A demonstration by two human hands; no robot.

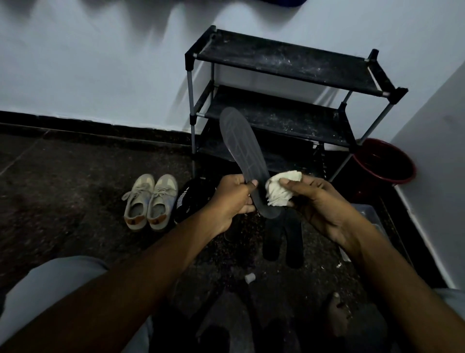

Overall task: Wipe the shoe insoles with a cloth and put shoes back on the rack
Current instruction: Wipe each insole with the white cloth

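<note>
Left hand hides most of the black shoe.

Dark red bucket upright on the floor, in the corner between the pale back wall and the side wall. Dark speckled stone underfoot, edged by a black skirting band along the back wall's foot. Near the side wall, apart from the bucket, a clear plastic box, only partly seen. Small white cap-like piece loose mid-floor, pale scraps further right. Sliver of something blue at the top edge.
</note>
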